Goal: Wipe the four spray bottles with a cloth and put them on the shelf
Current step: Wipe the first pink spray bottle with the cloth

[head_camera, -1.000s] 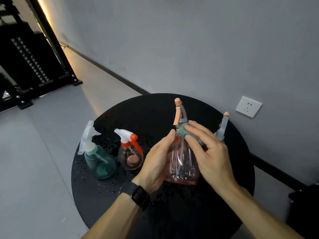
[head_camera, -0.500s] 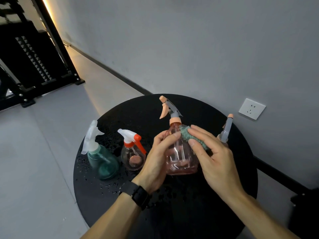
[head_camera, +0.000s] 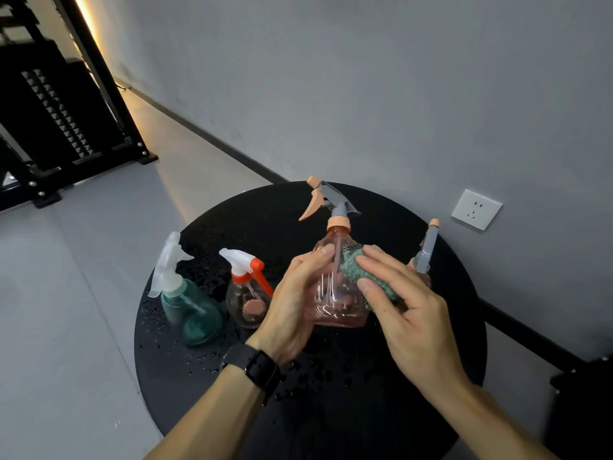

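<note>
While left hand [head_camera: 292, 303] grips pink bottle [head_camera: 338, 287], right hand [head_camera: 408, 313] fingers press cloth [head_camera: 355, 270] against it.

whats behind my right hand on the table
A fourth spray bottle: its grey sprayer with a peach tip rises past the right hand. The hand and green cloth cover most of its body.
</note>
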Demonstrator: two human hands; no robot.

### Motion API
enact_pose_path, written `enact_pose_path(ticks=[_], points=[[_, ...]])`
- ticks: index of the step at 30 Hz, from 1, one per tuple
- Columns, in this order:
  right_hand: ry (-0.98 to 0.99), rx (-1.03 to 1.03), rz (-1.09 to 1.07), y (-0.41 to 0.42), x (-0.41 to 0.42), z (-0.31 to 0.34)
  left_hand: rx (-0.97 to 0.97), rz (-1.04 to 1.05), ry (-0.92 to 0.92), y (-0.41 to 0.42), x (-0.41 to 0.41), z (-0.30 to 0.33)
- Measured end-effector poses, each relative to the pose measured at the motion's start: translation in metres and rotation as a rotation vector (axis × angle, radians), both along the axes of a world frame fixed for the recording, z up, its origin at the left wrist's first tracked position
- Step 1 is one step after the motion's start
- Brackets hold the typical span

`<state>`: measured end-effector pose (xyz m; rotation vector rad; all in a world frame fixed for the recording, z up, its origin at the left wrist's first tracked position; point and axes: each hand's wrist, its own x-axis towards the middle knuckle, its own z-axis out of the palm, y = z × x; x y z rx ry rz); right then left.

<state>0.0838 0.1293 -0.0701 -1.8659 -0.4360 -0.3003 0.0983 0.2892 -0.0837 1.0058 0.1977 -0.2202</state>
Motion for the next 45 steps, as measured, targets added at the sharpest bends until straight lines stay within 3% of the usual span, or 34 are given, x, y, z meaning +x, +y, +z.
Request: enact_pose_path(ticks=[9, 18, 31, 45], points=[[0.033, 0.028, -0.059, 0.006, 0.028, 0.01, 0.18, -0.124, -0.005, -0.006, -0.011, 0.007], [0.05, 0.007, -0.007, 0.008, 0.017, 0.006, 0.137, -0.038, -0.071, -0.001, -0.007, 0.006], [-0.081, -0.026, 0.023, 0.013, -0.004, -0.012, -0.001, 0.017, -0.007, -0.001, 0.0, 0.0], [0.002, 0.04, -0.115, 0.006, 0.024, 0.007, 0.184, -0.155, -0.054, -0.008, -0.011, 0.005]])
